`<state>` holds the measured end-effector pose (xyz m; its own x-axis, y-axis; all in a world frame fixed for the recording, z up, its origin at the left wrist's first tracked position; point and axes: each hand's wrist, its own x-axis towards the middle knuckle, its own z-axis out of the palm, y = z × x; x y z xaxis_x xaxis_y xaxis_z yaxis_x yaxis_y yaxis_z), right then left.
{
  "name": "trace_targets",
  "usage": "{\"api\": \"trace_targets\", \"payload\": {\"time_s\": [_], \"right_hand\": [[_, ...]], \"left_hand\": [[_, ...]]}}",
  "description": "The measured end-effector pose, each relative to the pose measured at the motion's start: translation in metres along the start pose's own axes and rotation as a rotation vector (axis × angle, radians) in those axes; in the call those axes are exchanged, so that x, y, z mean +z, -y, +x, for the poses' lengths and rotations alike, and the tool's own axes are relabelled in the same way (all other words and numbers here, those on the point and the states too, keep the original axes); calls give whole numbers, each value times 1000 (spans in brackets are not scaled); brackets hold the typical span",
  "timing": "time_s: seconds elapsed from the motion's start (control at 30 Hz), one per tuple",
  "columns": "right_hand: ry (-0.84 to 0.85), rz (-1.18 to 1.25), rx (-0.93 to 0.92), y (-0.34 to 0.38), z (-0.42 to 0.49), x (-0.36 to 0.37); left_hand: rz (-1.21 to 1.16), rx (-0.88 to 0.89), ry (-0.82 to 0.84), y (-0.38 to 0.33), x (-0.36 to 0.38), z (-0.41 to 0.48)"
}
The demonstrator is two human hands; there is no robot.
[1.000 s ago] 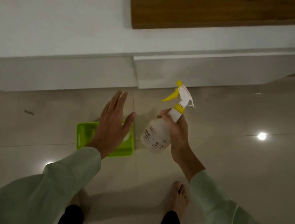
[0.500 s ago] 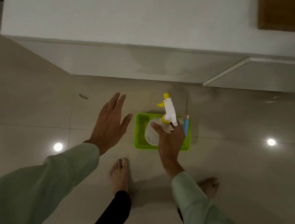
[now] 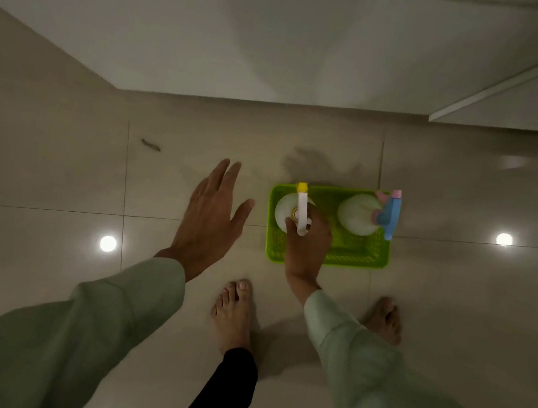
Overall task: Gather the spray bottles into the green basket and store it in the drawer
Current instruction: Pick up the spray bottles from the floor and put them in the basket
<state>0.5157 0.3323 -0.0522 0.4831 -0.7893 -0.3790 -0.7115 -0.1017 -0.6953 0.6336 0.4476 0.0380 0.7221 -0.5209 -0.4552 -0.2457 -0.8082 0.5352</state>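
Observation:
A green basket (image 3: 357,254) stands on the tiled floor in front of my feet. Two white spray bottles stand upright inside it. The bottle with the yellow and white trigger head (image 3: 285,211) is at the basket's left end, and my right hand (image 3: 307,243) is closed around its neck from the near side. The bottle with the blue and pink trigger head (image 3: 357,214) stands at the right end, untouched. My left hand (image 3: 212,216) hovers to the left of the basket, fingers spread, holding nothing.
A white cabinet front (image 3: 282,50) runs across the top, with a drawer seam (image 3: 520,76) at the upper right. My bare feet (image 3: 233,313) stand just short of the basket. A small dark speck (image 3: 150,144) lies on the floor to the left.
My right hand carried the yellow-headed bottle from the right of the basket and set it down inside the basket's left end. The view shifted left and tilted more steeply down.

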Motion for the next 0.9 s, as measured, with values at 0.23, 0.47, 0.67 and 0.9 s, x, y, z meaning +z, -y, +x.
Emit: {"api": "trace_targets", "payload": {"time_s": [0.23,0.47,0.67,0.9], "right_hand": [[123,-40,-23,0,-11,-25],[359,-66,-133,43,-27,-92],[267,86,-311,140,-24,-176],[218,164,-526,278,15,-261]], "left_hand": [[9,-3,21,-12,-15,-8],[11,27,-5,-68,-57,-27],[15,44,-102,-136,-115,-50],[-20,82,-286,-207,-206,-52]]}}
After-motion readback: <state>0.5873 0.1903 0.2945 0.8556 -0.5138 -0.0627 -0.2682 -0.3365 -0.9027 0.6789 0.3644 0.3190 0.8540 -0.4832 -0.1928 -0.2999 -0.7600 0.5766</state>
